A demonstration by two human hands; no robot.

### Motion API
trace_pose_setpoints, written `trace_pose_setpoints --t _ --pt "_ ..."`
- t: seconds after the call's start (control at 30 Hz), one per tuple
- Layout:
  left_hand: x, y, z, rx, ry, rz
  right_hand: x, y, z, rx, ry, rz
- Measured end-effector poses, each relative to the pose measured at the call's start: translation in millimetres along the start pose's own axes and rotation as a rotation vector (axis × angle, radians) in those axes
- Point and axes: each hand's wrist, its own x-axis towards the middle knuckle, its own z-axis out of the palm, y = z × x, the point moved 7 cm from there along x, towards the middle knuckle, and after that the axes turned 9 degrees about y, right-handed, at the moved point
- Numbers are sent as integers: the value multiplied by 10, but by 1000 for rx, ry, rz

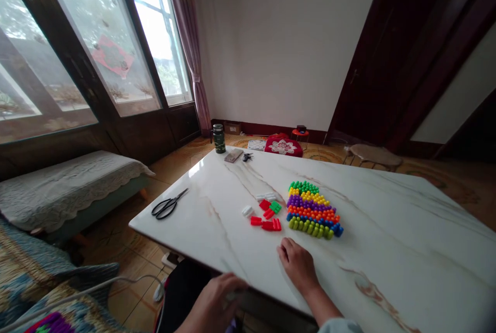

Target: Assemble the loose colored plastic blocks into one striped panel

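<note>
On the marble-patterned table, my right hand [297,265] rests with its fingers curled in; whether anything is inside them is hidden. Just beyond it are small red plastic pieces [271,225], with red and green pieces [273,209] and white pieces [247,211] around them. To the right of these stands a block of knobbly plastic pieces [312,211], sorted in rows of green, yellow, purple, orange, blue and lime. My left hand [217,299], slightly blurred, hovers at the table's near edge, fingers stretched out and nothing visible in them.
Black-handled scissors [167,207] lie near the table's left corner. A green bottle [219,139], a phone [233,155] and keys [247,157] are at the far end. A lace-covered bench [73,183] stands left of the table [387,219]. A pale cable [96,284] crosses the lower left.
</note>
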Motion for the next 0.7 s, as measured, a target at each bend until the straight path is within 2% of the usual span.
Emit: trace_pose_setpoints --t 0.07,0.13,0.17,0.23,0.3,0.37,0.5,0.6,0.7 --pt "560 -179 296 -13 55 49 5 -3 2 0 6 1" --pt "1032 -335 519 24 176 69 16 -11 -1 1 14 4" --pt "1202 -386 618 39 213 82 21 -18 -4 2 19 6" --pt "1405 -436 803 67 192 132 26 -31 -7 2 25 9" --pt "1462 -475 919 79 143 162 18 -38 -3 -2 19 12" --pt "1437 -519 954 69 129 174 -4 -32 7 2 0 14" --pt "1341 -599 923 51 193 168 21 -3 -7 89 6 20" --pt "1309 -643 875 145 307 132 232 -38 -18 172 68 27" --pt "1309 -696 886 249 383 81 604 -142 71 176 89 61"
